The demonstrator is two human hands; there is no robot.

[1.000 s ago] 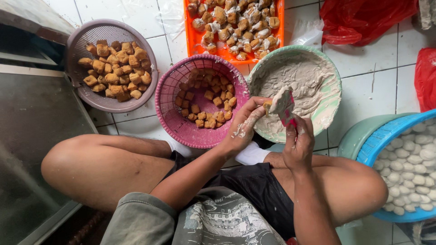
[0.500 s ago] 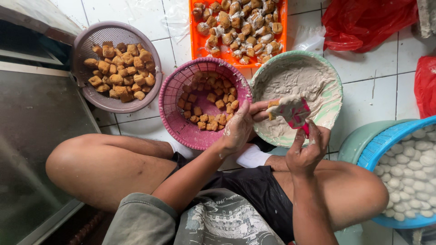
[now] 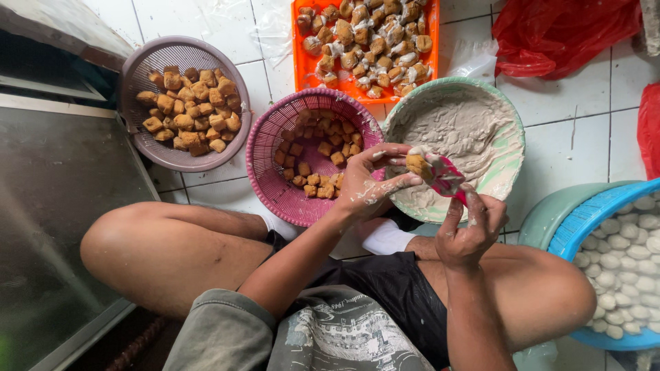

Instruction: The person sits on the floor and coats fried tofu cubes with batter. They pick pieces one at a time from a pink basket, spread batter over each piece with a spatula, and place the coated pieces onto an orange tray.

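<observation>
My left hand (image 3: 371, 180), smeared with pale paste, grips a brown fried tofu cube (image 3: 417, 165) between thumb and fingers. My right hand (image 3: 469, 230) holds a small pink spatula (image 3: 447, 177) whose blade presses paste onto that cube. Both hands hover over the near rim of a green bowl (image 3: 512, 172) filled with grey-white paste. Left of the bowl, a pink woven basket (image 3: 265, 165) holds several plain fried tofu cubes.
A grey basket (image 3: 141, 72) of fried tofu stands at the left. An orange tray (image 3: 298, 65) of stuffed tofu lies at the top. A blue basket (image 3: 581, 227) with white balls sits at the right, red plastic bags (image 3: 550, 31) beyond it. My bare knees spread below.
The cube and spatula have dropped slightly toward the bowl's near rim, and the spatula now lies flatter against the cube. My right hand has shifted a little to the right.
</observation>
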